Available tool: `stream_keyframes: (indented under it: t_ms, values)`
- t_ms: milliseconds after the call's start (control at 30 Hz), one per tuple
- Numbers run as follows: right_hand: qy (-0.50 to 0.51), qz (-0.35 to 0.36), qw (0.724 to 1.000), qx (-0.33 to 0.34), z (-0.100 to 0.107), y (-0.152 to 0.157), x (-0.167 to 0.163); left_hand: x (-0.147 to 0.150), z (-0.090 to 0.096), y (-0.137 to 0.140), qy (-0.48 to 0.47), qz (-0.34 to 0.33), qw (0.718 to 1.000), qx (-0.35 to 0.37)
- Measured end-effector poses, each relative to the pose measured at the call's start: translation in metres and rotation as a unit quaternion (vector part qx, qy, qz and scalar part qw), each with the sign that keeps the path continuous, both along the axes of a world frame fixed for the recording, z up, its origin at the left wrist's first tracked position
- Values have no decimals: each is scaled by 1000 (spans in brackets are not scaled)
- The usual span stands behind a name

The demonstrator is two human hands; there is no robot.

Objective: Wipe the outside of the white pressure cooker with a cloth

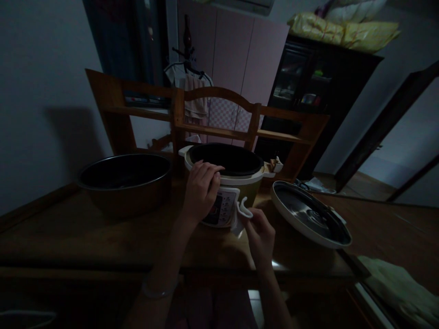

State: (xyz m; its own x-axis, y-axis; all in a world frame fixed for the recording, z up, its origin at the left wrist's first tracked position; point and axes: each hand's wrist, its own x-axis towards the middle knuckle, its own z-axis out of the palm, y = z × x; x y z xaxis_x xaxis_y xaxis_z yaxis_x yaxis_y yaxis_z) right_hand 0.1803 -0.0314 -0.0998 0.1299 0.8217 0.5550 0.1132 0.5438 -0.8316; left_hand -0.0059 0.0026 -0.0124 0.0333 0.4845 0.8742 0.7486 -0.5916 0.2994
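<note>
An electric cooker with a light rim, a green body and a dark interior stands upright on the wooden desk. My left hand is at its front rim, the fingers bent over the edge and close together. Below that rim sits the control panel with its buttons, partly hidden by my left hand. In my right hand, a folded white cloth is pinched between thumb and fingers, up against the panel's right edge.
On the left is a wide dark pot. A round lid lies inner side up at the right, near the desk's edge. Behind the cooker rises a wooden shelf frame. Pale fabric lies at lower right.
</note>
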Motion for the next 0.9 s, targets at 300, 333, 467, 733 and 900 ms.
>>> stream_keyframes:
  t_ms: [300, 333, 467, 733, 900]
  values:
    - [14, 8, 999, -44, -7, 5, -12, 1, 1, -1, 2, 2, 1000, -2]
    - [29, 9, 998, -48, -7, 6, -13, 1, 1, -1, 2, 2, 1000, -2]
    - [77, 33, 994, -74, -9, 8, -4, 0, 1, -1, -3, 2, 1000, 2]
    - [24, 145, 987, -63, -9, 4, 17, 0, 0, 1, 1, 4, 1000, 4]
    - [-19, 23, 1000, 10, -4, -5, 5, 0, 0, 0, 3, 1, 1000, 2]
